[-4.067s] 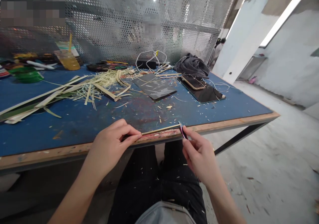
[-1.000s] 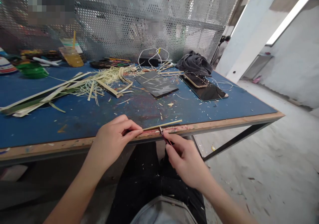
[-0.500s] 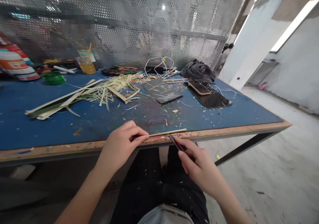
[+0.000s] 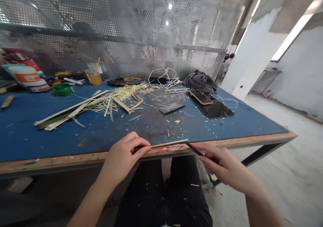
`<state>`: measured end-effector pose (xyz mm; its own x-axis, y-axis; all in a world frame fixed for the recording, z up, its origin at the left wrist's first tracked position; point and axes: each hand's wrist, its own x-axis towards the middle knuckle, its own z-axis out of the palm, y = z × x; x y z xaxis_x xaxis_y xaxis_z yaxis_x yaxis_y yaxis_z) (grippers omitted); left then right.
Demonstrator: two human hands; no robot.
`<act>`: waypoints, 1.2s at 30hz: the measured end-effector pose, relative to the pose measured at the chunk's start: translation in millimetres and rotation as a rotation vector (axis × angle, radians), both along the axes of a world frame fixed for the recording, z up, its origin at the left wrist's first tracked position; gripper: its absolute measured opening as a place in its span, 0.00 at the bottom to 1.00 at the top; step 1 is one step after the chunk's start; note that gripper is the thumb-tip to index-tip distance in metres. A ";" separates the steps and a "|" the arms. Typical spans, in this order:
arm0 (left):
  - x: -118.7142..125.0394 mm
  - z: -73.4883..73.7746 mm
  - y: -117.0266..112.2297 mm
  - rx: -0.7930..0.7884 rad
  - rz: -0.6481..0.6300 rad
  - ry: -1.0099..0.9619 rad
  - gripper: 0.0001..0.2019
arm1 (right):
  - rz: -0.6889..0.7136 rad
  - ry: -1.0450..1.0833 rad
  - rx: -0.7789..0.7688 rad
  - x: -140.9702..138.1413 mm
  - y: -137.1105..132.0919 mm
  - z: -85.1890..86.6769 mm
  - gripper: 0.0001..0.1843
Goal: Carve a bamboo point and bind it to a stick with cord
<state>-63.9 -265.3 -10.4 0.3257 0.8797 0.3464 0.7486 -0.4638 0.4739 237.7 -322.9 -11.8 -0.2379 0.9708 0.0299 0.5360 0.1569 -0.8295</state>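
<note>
My left hand (image 4: 128,153) is closed, pinching one end of a thin pale bamboo strip (image 4: 169,143) between thumb and fingertips. The strip points right, along the table's wooden front edge. Its free end lies close to the tip of a slim dark craft knife (image 4: 195,149). My right hand (image 4: 222,163) is closed around the knife's handle, with the blade end toward the strip. Whether the blade touches the strip I cannot tell.
On the blue tabletop (image 4: 101,132) lie pale strips and shavings (image 4: 116,99), a grey sheet (image 4: 165,100), a phone (image 4: 201,97) on a dark tablet (image 4: 217,109), and a dark cloth (image 4: 200,81). Farther left are a green tape roll (image 4: 62,89), a jar (image 4: 94,77) and a white bottle (image 4: 30,78).
My right hand has moved right with the knife, from the strip's middle to its free end. My left hand keeps its hold. The camera view has tilted up slightly.
</note>
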 end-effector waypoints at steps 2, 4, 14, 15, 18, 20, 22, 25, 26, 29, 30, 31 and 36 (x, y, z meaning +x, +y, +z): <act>0.9 0.5 -0.9 0.011 0.006 0.002 0.09 | 0.012 0.056 -0.012 10.9 3.7 5.4 0.21; 2.1 0.7 -1.5 0.010 0.022 -0.002 0.09 | -0.063 0.115 0.014 20.4 13.2 6.9 0.24; 1.4 -5.6 2.1 0.146 -0.073 0.052 0.11 | -0.154 -0.360 0.574 1.7 84.6 5.2 0.17; 1.9 -6.1 2.2 0.162 -0.089 0.053 0.11 | -0.096 -0.352 0.587 -4.7 80.5 5.0 0.16; 3.6 -6.0 1.3 0.187 -0.097 0.068 0.12 | 0.126 -0.320 0.583 -21.1 64.0 1.5 0.11; 4.4 -4.7 -0.3 0.189 -0.094 0.085 0.11 | 0.164 -0.315 0.611 -28.5 56.7 -2.3 0.09; 6.5 -3.1 -2.6 0.204 -0.097 0.078 0.11 | 0.139 -0.306 0.649 -34.8 54.4 -5.9 0.12; 15.1 0.0 -5.4 0.235 -0.141 0.044 0.09 | 0.139 -0.255 0.677 -47.6 56.1 -7.7 0.12; 19.1 1.5 -5.6 0.245 -0.173 0.036 0.07 | 0.148 -0.236 0.685 -53.2 56.9 -7.1 0.11; 29.1 8.9 -1.5 0.280 -0.276 0.022 0.08 | 0.168 -0.173 0.703 -68.5 59.8 -1.5 0.09; 30.3 12.7 1.7 0.290 -0.303 0.013 0.08 | 0.180 -0.130 0.700 -71.5 61.8 1.2 0.09; 30.0 17.1 5.8 0.296 -0.323 0.008 0.09 | 0.193 -0.082 0.688 -72.5 64.9 4.3 0.08; 8.3 38.0 39.0 0.324 -0.327 0.156 0.12 | 0.177 -0.249 0.507 -49.9 103.5 22.9 0.17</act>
<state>-55.6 -226.2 27.6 0.6369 0.5777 0.5106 0.5897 -0.7916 0.1600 187.8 -219.5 11.1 -0.4545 0.7945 0.4027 0.6341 0.6061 -0.4802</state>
